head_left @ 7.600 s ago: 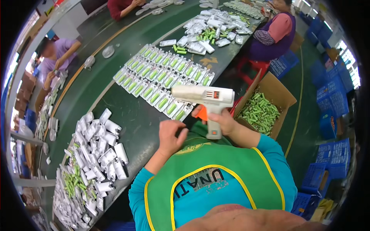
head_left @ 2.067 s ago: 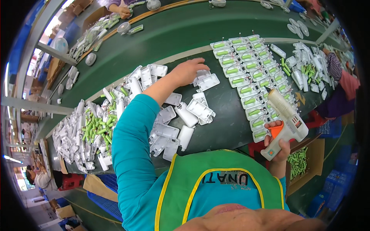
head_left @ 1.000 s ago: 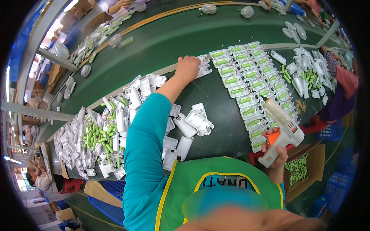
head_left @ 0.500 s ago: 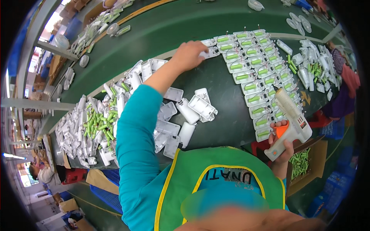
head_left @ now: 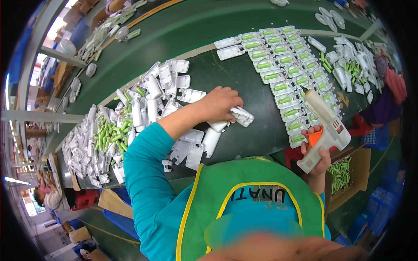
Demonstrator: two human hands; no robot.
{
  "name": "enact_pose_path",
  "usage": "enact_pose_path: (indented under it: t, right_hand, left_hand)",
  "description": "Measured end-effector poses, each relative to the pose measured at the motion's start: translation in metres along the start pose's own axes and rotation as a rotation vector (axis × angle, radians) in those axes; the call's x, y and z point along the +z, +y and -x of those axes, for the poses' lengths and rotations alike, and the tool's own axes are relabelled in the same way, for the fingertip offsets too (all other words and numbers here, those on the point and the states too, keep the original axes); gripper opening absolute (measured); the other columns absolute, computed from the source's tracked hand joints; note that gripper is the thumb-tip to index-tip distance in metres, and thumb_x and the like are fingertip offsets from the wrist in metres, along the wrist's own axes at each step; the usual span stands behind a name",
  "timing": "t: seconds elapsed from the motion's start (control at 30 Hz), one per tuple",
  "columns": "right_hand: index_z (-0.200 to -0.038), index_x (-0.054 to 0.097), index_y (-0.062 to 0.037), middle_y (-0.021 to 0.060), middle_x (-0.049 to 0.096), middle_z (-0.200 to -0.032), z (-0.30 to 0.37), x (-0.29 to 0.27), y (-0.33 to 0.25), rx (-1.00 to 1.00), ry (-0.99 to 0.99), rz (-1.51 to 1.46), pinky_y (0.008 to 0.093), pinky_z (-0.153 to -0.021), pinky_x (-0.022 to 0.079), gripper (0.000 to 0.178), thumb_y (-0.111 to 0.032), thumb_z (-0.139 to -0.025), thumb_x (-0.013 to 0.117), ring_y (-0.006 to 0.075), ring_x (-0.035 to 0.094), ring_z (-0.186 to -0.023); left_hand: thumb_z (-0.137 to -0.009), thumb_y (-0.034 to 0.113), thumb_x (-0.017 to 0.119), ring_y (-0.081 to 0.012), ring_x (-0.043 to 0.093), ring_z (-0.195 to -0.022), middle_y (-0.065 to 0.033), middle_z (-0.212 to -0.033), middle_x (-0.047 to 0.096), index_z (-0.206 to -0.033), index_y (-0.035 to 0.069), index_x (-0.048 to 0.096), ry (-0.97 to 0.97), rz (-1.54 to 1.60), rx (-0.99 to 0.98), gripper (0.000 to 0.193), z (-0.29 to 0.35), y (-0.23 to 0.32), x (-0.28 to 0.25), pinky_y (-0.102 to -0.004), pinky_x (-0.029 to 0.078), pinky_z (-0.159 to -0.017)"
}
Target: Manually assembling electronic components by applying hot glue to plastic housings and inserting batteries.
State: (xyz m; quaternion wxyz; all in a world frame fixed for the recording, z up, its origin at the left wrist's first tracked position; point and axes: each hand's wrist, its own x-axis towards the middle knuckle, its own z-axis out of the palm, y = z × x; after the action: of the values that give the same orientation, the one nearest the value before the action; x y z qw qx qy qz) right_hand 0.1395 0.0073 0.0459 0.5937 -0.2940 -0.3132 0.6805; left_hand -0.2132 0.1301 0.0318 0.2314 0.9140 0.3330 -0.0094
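My left hand (head_left: 221, 103) is closed on a white plastic casing half (head_left: 242, 116) at the near side of the loose pile. Other white casing halves (head_left: 212, 141) lie under and beside that hand. My right hand (head_left: 320, 158) grips a white hot glue gun (head_left: 325, 116) with an orange trigger, its nozzle pointing up and away over the rows. Beyond the gun, tight rows of casing halves (head_left: 281, 87) each hold a green battery cell with thin wires. At the rows' far left end lie two casing halves (head_left: 230, 52) without cells.
Left is a heap of white casings (head_left: 82, 148) and green cells (head_left: 114, 134). More parts (head_left: 359, 65) lie at the far right near another person (head_left: 387, 87). A cardboard box (head_left: 363, 172) of green cells stands by my right arm. A green conveyor belt (head_left: 183, 32) runs behind.
My left hand has let go of a casing half at the far end of the rows. It has come back nearer and taken hold of another. The glue gun has barely moved.
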Motion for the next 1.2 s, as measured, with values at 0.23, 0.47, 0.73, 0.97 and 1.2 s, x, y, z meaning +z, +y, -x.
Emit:
enact_pose_path:
  t: [0.23, 0.47, 0.73, 0.97, 1.2]
  right_hand:
    - [-0.132, 0.039, 0.0018, 0.0147, 0.053, -0.121, 0.004, 0.001, 0.001, 0.006, -0.006, -0.008, 0.0314, -0.069, 0.053, 0.062, -0.022, -0.079, 0.060, 0.0318, 0.051, -0.119]
    - [-0.132, 0.039, 0.0018, 0.0145, 0.054, -0.121, 0.006, 0.003, 0.001, 0.005, 0.001, -0.009, 0.0315, -0.068, 0.054, 0.063, -0.022, -0.079, 0.062, 0.0320, 0.052, -0.119]
    - [-0.132, 0.040, 0.0013, 0.0138, 0.054, -0.121, 0.004, -0.002, 0.002, 0.006, 0.031, -0.037, 0.0321, -0.068, 0.054, 0.062, -0.022, -0.079, 0.062, 0.0317, 0.052, -0.119]
    - [-0.132, 0.040, 0.0011, 0.0138, 0.054, -0.120, 0.004, -0.003, 0.006, 0.004, 0.023, -0.071, 0.0323, -0.068, 0.053, 0.062, -0.021, -0.079, 0.062, 0.0316, 0.052, -0.119]
    - [-0.133, 0.039, 0.0006, 0.0138, 0.053, -0.122, 0.006, -0.008, 0.004, 0.000, 0.028, -0.062, 0.0323, -0.068, 0.053, 0.062, -0.021, -0.080, 0.061, 0.0315, 0.051, -0.120]
  left_hand:
    - [-0.070, 0.021, 0.077, -0.0299, 0.058, -0.099, -0.0088, -0.099, 0.061, -0.105, 0.011, 0.065, 0.194, 0.204, -0.056, 0.039, -0.018, -0.011, -0.004, -0.0397, 0.048, -0.084]
    - [-0.081, 0.013, 0.063, -0.0277, 0.061, -0.097, -0.0117, -0.103, 0.064, -0.104, 0.008, 0.069, 0.370, 0.242, -0.214, 0.024, -0.050, -0.061, -0.014, -0.0363, 0.049, -0.086]
    - [-0.078, 0.013, 0.065, -0.0291, 0.060, -0.090, -0.0098, -0.094, 0.062, -0.093, 0.008, 0.067, 0.627, 0.049, -0.228, 0.016, -0.051, -0.053, -0.008, -0.0385, 0.049, -0.080]
    - [-0.075, 0.022, 0.068, -0.0222, 0.054, -0.087, -0.0027, -0.085, 0.056, -0.084, 0.012, 0.062, 0.452, -0.445, 0.040, 0.014, -0.059, 0.020, 0.030, -0.0379, 0.038, -0.077]
    - [-0.077, 0.012, 0.058, -0.0207, 0.053, -0.086, -0.0029, -0.086, 0.055, -0.083, 0.014, 0.060, 0.350, -0.306, 0.164, 0.007, -0.046, 0.015, 0.026, -0.0352, 0.038, -0.075]
